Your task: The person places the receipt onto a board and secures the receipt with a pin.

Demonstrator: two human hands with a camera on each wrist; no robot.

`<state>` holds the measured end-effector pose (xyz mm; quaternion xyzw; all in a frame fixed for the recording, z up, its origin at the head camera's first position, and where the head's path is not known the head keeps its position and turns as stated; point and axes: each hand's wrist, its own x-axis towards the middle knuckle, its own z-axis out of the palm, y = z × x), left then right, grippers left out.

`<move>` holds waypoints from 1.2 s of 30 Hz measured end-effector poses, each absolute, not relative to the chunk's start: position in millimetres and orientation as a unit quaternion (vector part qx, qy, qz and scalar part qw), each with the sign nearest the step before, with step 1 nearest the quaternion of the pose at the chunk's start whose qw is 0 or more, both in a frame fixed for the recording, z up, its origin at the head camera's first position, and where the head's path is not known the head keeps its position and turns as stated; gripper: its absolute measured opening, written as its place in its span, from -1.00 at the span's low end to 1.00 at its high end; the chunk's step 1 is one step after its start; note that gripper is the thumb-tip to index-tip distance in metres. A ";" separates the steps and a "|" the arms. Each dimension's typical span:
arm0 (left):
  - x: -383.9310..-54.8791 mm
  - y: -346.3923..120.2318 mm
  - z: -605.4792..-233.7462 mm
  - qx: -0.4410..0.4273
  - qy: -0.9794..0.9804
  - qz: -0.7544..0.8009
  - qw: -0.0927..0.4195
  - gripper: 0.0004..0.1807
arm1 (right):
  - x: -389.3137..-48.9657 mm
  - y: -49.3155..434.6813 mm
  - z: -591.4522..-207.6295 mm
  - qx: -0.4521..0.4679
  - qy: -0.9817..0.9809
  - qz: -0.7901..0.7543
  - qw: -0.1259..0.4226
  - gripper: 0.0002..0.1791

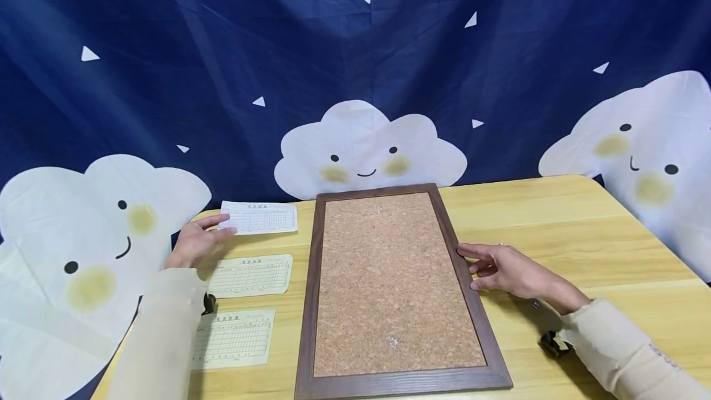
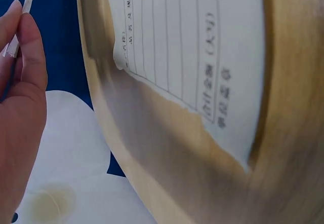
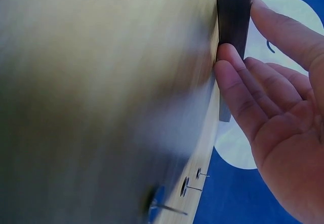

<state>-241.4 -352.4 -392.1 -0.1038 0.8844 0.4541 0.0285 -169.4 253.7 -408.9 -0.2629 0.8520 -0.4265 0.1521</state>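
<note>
At the table's far left, my left hand [image 1: 197, 242] pinches the left edge of a white printed form slip [image 1: 263, 219]. The left wrist view shows this slip edge-on between thumb and fingers. Two pale yellow-green form slips, a middle one [image 1: 252, 276] and a nearer one [image 1: 239, 341], lie below it in a column. A corkboard [image 1: 389, 289] with a dark brown wooden frame [image 1: 402, 383] lies in the middle of the table. My right hand [image 1: 508, 270] has its fingertips at the frame's right side, fingers loosely extended.
Several thumbtacks stand point up beside the right hand, among them a large-looking near one [image 3: 157, 203]. Small clear-looking spots [image 1: 394, 341] show on the cork. The yellow wood-grain table [image 1: 555, 215] meets a dark blue cloud-print curtain [image 1: 311, 42] behind.
</note>
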 end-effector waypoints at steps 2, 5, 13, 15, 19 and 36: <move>-241.5 -353.0 -391.6 -0.104 0.882 0.458 0.030 -0.23 | -169.4 253.6 -408.8 -0.262 0.851 -0.428 0.153 -0.19; -242.4 -353.1 -392.0 -0.101 0.876 0.471 0.026 -0.22 | -169.2 253.7 -408.6 -0.260 0.851 -0.429 0.155 -0.19; -240.7 -348.0 -390.1 -0.076 0.867 0.492 0.025 -0.19 | -169.4 253.3 -407.9 -0.261 0.850 -0.430 0.156 -0.20; -240.9 -346.5 -389.0 -0.073 0.865 0.495 0.020 -0.19 | -169.5 253.2 -407.7 -0.261 0.849 -0.431 0.156 -0.20; -242.0 -342.6 -387.7 -0.067 0.860 0.507 0.012 -0.21 | -169.2 253.1 -406.9 -0.261 0.851 -0.429 0.155 -0.21; -250.9 -326.2 -386.6 -0.074 0.815 0.574 -0.014 -0.26 | -170.0 253.3 -408.0 -0.264 0.852 -0.424 0.155 -0.21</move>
